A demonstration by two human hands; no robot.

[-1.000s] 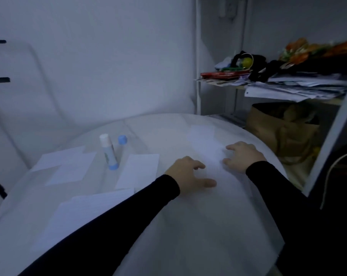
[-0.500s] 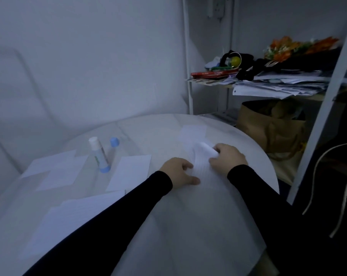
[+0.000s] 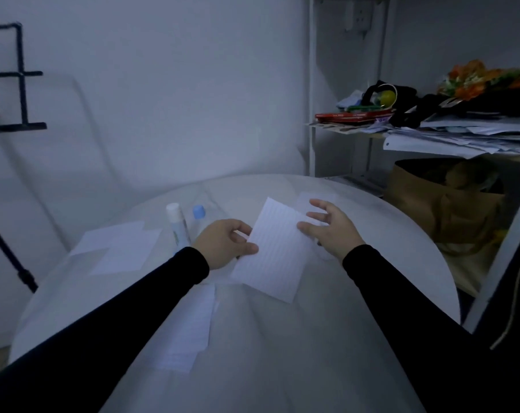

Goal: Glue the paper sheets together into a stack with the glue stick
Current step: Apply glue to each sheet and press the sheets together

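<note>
Your left hand (image 3: 227,244) pinches the lined sheet (image 3: 278,248) by its left edge at frame centre, lifted just above the table (image 3: 401,263); your right hand (image 3: 330,229) hovers beside it, fingers spread, holding nothing; the paper looks light and floppy, so support two edges; the glue stick (image 3: 177,225) stands left of centre, its label unreadable.

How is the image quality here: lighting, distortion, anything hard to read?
Head view: dim, bluish light; wide-angle bending curves the white shelf post; the lined white paper sheet in the left hand stays readable, other sheets fade into the pale round table.
</note>
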